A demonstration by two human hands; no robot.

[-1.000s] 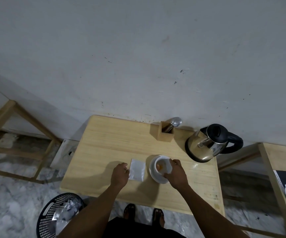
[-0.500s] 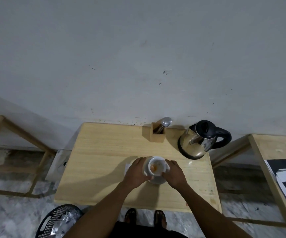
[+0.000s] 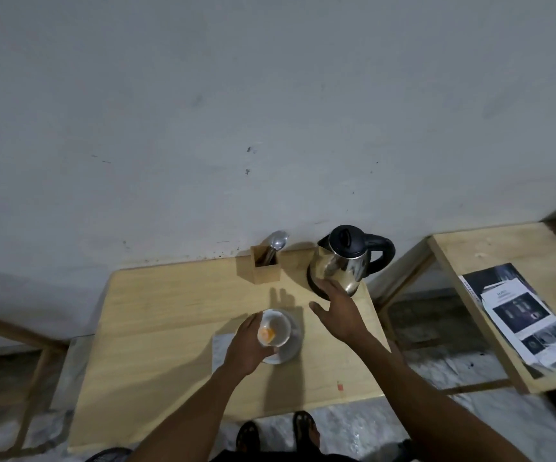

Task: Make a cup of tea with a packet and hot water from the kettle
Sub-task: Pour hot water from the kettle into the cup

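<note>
A white cup (image 3: 278,330) with something orange at its bottom stands on a white saucer (image 3: 291,345) near the middle of the wooden table (image 3: 170,328). My left hand (image 3: 248,346) wraps the cup's left side. My right hand (image 3: 338,311) hovers open, fingers spread, between the cup and the steel kettle (image 3: 343,263) with its black lid and handle at the table's back right. A silvery packet (image 3: 221,345) lies flat left of the saucer, partly hidden under my left hand.
A wooden holder (image 3: 265,266) with a metal spoon (image 3: 276,245) stands at the back next to the kettle, against the grey wall. A second wooden table (image 3: 463,261) with printed papers (image 3: 523,311) is on the right. My feet show below the table's front edge.
My right hand has let go of the cup and moved up and right toward the kettle. My left hand moved from the packet to the cup's side. The view shifted left.
</note>
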